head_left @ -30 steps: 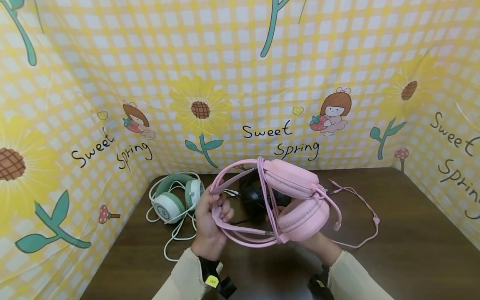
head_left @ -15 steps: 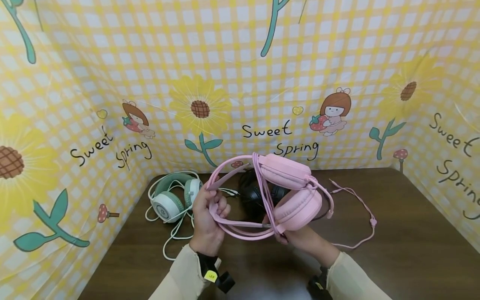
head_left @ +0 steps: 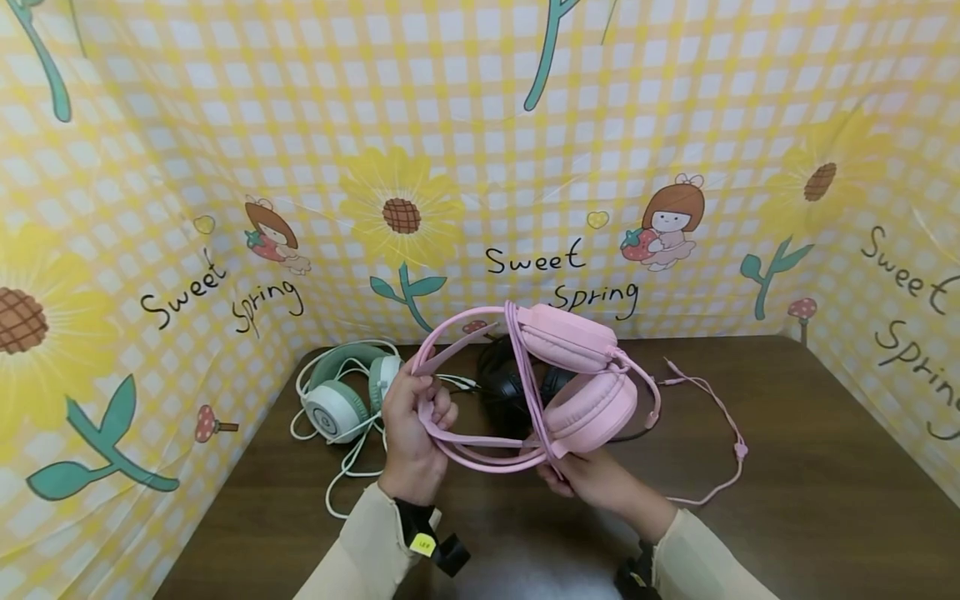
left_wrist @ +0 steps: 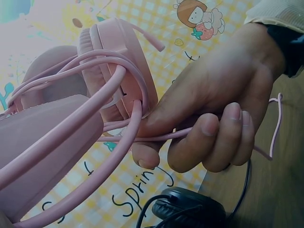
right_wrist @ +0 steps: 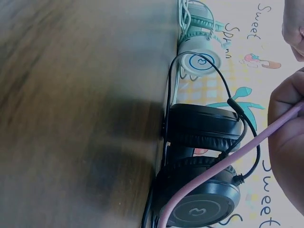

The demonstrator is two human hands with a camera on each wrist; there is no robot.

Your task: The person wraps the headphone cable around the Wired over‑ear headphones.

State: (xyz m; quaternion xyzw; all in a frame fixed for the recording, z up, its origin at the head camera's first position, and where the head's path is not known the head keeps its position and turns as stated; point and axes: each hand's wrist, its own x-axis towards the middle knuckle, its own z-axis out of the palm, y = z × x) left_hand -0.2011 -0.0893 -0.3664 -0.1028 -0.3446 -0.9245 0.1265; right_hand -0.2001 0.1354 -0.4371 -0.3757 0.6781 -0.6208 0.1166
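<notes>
A pink headset (head_left: pixel 596 412) is held up above the table, its ear cups to the right. My left hand (head_left: pixel 416 433) grips its headband at the left end. Several turns of pink cable wrap around the headset beside the ear cups. Below the lower cup, my right hand (head_left: pixel 600 479) pinches the pink cable (left_wrist: pixel 183 133), which runs between thumb and curled fingers in the left wrist view. The cable's loose end (head_left: pixel 738 450), with its plugs, lies on the table to the right.
Behind the pink headset a black headset (right_wrist: pixel 204 124) sits on the dark wooden table (head_left: pixel 810 500), partly hidden in the head view. A white and green headset (head_left: pixel 333 417) with a white cable lies at the back left. Yellow checked cloth (head_left: pixel 480 150) surrounds the table.
The pink headset has shifted slightly left. My right hand has come out from behind the ear cups to just below them, pinching the cable. My left hand keeps its grip on the headband.
</notes>
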